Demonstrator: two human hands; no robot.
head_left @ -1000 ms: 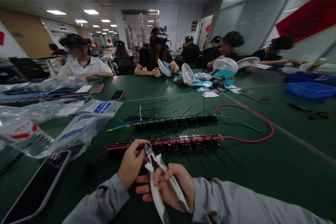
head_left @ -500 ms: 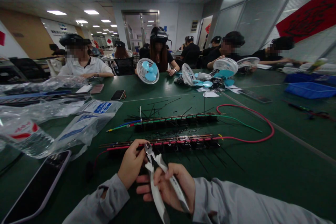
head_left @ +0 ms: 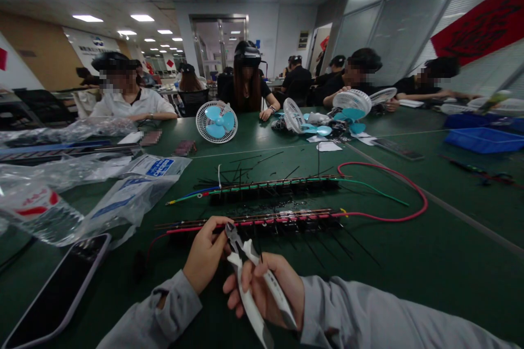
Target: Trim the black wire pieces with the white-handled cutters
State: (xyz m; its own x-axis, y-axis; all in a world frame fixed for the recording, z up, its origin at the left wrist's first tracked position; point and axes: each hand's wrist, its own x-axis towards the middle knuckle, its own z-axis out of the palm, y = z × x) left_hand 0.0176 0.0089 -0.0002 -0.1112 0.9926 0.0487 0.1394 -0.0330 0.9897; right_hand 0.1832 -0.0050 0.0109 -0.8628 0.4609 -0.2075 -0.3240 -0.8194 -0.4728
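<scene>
At the bottom centre of the frame the right hand (head_left: 268, 289) is wrapped tight around the smooth white-and-grey handles of a pair of cutters (head_left: 249, 278), steel tip pointing up. The left hand (head_left: 204, 253) pinches the near strip (head_left: 254, 222), a long dark bar with a pink wire and thin black ties; the cutter tip seems to touch it. A second strip (head_left: 270, 186) lies behind on the matte green counter (head_left: 409, 262). A glossy phone (head_left: 53, 294) sits lower left, crinkled plastic bags (head_left: 118, 196) above it.
</scene>
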